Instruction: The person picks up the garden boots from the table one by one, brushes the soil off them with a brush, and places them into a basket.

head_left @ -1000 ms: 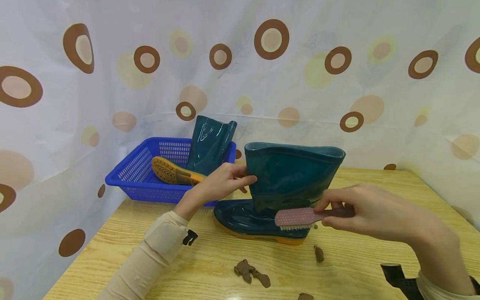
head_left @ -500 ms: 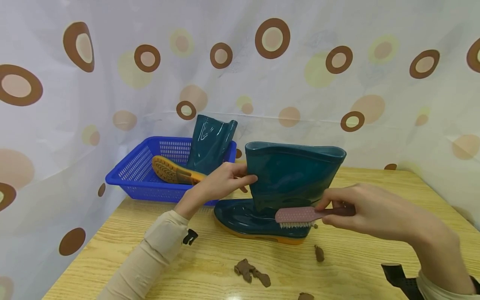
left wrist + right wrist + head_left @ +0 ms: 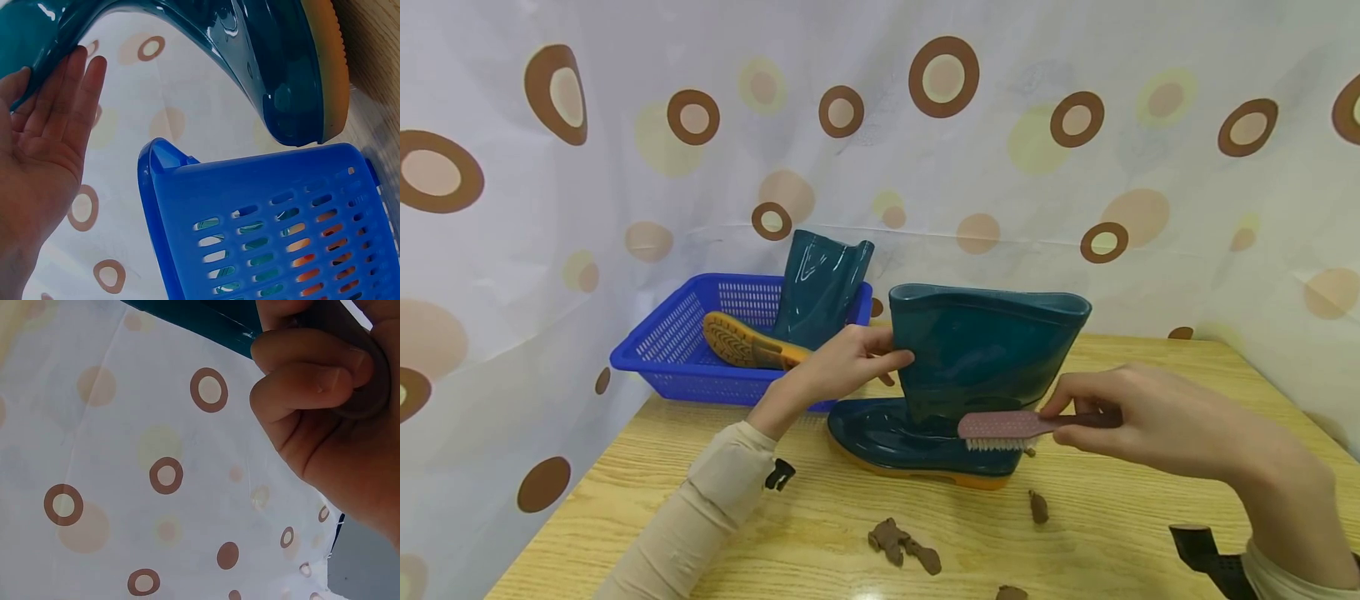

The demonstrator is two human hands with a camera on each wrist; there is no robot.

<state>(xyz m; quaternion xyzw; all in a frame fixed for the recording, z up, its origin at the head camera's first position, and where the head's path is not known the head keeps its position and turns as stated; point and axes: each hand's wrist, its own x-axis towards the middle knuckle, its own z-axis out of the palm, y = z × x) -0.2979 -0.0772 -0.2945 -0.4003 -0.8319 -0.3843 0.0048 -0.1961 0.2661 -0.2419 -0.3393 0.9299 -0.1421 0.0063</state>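
Note:
A dark teal rain boot (image 3: 985, 354) with an orange sole stands upright on the table, toe to the left. My left hand (image 3: 850, 362) holds the front edge of its shaft, thumb on the near side and fingers behind. In the left wrist view that hand (image 3: 47, 144) pinches the boot's (image 3: 284, 69) edge. My right hand (image 3: 1157, 421) grips the handle of a pink brush (image 3: 1000, 425), bristles down, which overlaps the boot's ankle and heel area. The right wrist view shows the fingers (image 3: 306, 387) curled round the dark handle end (image 3: 369, 381).
A blue plastic basket (image 3: 700, 383) at the back left holds a second teal boot shaft (image 3: 820, 287) and an upturned orange sole (image 3: 737, 340). Brown mud-like lumps (image 3: 891, 540) lie on the wooden table (image 3: 805, 533) in front of the boot. A dotted curtain (image 3: 1000, 183) hangs behind.
My right hand and the brush have shifted slightly right, towards the boot's heel, in the last half second. The left hand and the boot have not visibly moved.

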